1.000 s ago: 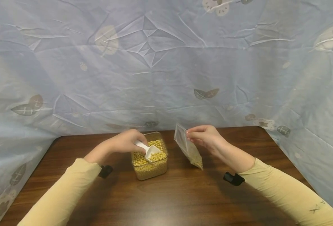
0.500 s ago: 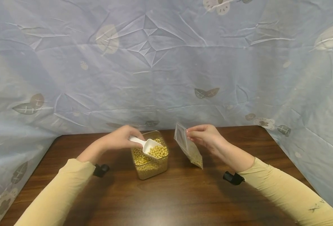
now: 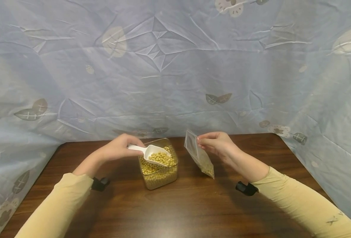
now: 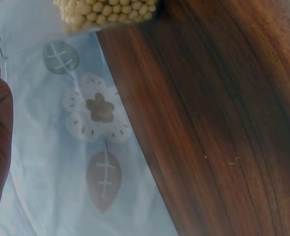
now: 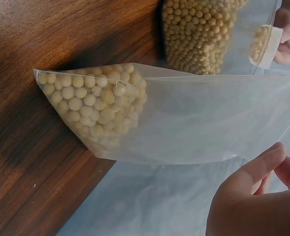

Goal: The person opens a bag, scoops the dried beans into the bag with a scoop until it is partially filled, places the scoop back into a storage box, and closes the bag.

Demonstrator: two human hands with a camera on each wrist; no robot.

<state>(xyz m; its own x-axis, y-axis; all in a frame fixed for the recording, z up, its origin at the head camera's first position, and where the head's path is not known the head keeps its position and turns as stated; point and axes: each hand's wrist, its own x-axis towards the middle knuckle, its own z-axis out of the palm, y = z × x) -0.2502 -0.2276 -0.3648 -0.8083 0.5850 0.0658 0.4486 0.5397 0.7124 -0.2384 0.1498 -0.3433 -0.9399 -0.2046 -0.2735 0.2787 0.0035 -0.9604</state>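
Yellow sleeve (image 3: 55, 205) leftmost; left hand (image 3: 117, 148) grips a white scoop (image 3: 147, 152), loaded with beans (image 3: 157, 158), over the clear square container (image 3: 163, 183) of beans on the wooden table (image 3: 175, 211). Near it, right: clear plastic bag (image 3: 198, 154), tilted, beans in bottom corner, upper edge pinched by right hand (image 3: 218, 143). Dark marks (image 3: 334, 218) farther right on other sleeve (image 3: 300, 196); too small to read.

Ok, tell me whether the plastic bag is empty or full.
Neither: the bag is partly filled, beans gathered at its bottom, none visible above.
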